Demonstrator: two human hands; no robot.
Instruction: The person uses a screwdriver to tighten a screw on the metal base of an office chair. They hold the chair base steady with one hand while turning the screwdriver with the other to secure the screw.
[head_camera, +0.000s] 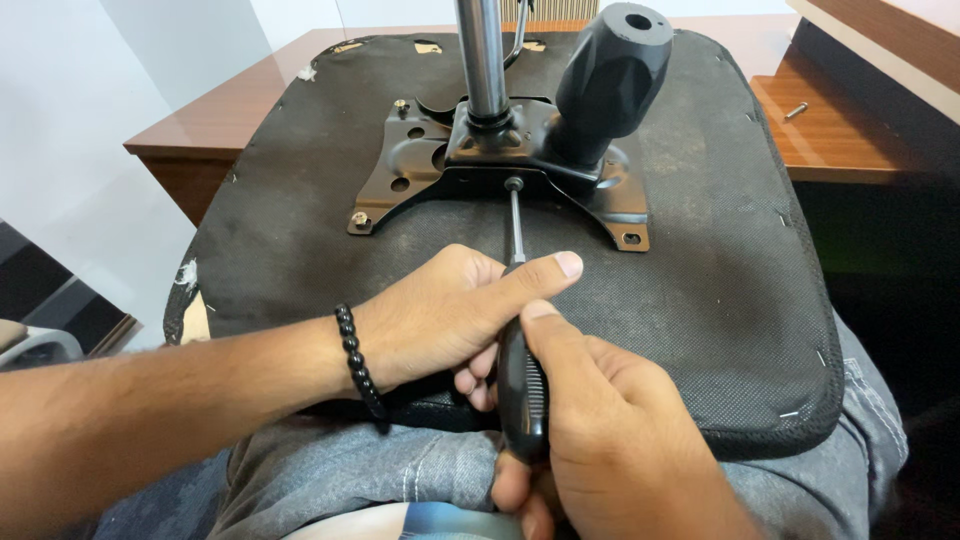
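Black-handled screwdriver (520, 330), gripped by both hands, meets the black bracket's (440, 165) screw (514, 184).

No packages, labels, signs or screens are visible in the head view.
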